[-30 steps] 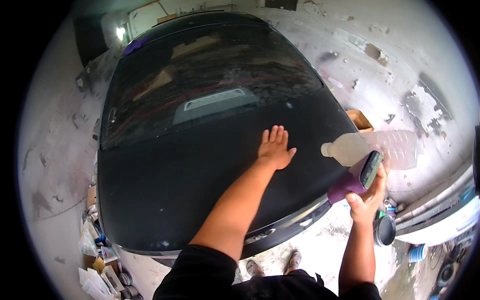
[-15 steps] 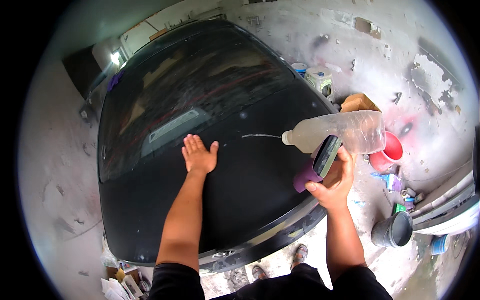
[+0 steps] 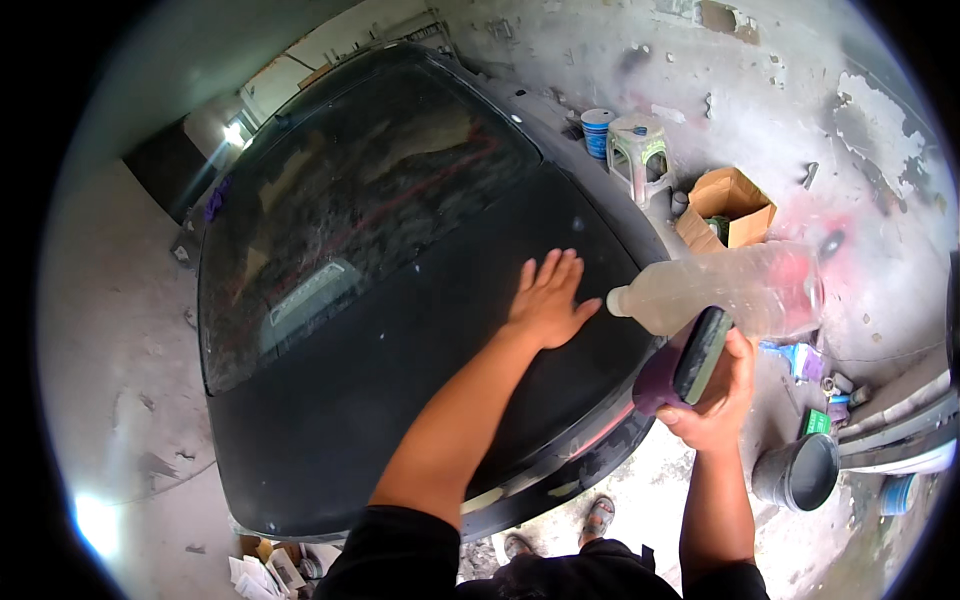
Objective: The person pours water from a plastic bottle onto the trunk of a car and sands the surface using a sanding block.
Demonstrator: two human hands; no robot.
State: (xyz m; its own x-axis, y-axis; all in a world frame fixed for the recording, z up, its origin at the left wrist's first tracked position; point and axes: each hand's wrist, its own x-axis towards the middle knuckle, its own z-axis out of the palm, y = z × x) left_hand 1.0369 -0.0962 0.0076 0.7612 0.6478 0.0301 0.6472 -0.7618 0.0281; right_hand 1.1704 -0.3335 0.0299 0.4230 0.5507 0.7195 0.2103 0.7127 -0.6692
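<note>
My left hand [image 3: 548, 305] lies flat, fingers spread, on the matte black trunk lid [image 3: 400, 400] of a car, near its right side. My right hand [image 3: 722, 405] is closed around a dark sanding block [image 3: 703, 352] with purple sandpaper [image 3: 660, 380] wrapped on it. The same hand also holds a large clear plastic bottle [image 3: 700, 285] with cloudy contents, tipped sideways with its neck toward my left hand. Part of the bottle is hidden behind the block, as are some right fingers.
The dusty rear window [image 3: 380, 180] lies beyond the lid. Along the right wall stand a plastic stool [image 3: 640, 150], a blue-and-white bucket [image 3: 596, 132] and an open cardboard box [image 3: 735, 205]. A dark bucket [image 3: 800, 470] stands on the floor at right; papers [image 3: 255, 578] lie at lower left.
My left hand has slid right across the lid. The right hand, with bottle and sanding block, has moved slightly right and down. The thin stream of liquid from the bottle no longer shows.
</note>
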